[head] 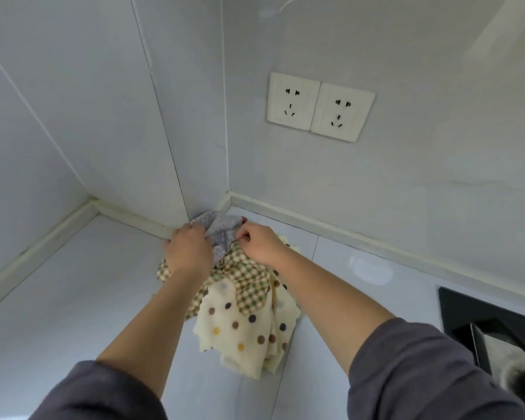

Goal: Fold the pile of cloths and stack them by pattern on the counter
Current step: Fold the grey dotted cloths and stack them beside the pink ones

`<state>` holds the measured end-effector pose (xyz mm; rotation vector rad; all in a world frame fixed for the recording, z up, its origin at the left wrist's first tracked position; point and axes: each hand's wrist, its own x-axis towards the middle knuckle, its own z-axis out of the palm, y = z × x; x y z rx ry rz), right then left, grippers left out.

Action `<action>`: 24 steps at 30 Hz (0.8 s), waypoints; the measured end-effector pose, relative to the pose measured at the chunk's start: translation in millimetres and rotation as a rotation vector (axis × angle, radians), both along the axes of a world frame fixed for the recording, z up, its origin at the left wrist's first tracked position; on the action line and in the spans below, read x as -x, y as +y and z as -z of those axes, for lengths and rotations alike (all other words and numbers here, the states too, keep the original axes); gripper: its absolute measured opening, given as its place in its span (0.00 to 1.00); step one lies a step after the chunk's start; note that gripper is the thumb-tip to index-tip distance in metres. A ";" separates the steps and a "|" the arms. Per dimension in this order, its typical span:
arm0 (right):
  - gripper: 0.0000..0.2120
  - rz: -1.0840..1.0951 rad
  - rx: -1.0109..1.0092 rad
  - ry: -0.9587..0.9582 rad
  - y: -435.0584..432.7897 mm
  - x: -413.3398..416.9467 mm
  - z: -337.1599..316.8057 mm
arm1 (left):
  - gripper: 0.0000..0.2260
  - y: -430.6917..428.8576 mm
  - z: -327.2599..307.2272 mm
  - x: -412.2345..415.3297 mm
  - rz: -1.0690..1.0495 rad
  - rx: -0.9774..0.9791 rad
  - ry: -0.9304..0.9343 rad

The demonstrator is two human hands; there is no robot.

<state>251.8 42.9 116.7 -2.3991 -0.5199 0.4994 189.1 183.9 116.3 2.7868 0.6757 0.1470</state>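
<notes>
In the back corner of the worktop the left hand and right hand each grip a grey flowered cloth with curled fingers. It tops the pile — a checked cloth and a dotted cloth lie beneath.

Looks into a corner of pale grey walls, glossy and panelled, with a boxed column jutting forward. Shows two cream sockets side by side on the right wall. Follows a whitish trim along the walls' foot, above a pale glossy counter. Catches soft glare near a black hob at right.
</notes>
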 end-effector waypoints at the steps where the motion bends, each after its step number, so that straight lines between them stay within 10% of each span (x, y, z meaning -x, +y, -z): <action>1: 0.11 0.016 -0.025 -0.006 -5.7 2.6 -4.0 | 0.10 -2.7 -1.9 -0.9 0.010 0.001 -0.077; 8: 0.36 0.029 -0.272 -0.055 -52.4 25.9 -41.4 | 0.06 -53.7 -73.1 12.2 0.149 0.575 -0.432; 13: 0.09 0.134 -0.381 -0.016 -101.8 55.2 -57.6 | 0.07 -104.0 -115.2 20.4 0.252 0.686 -0.477; 24: 0.13 0.196 -0.637 0.313 -228.4 123.5 -46.4 | 0.09 -220.3 -84.8 59.1 0.244 1.025 -0.202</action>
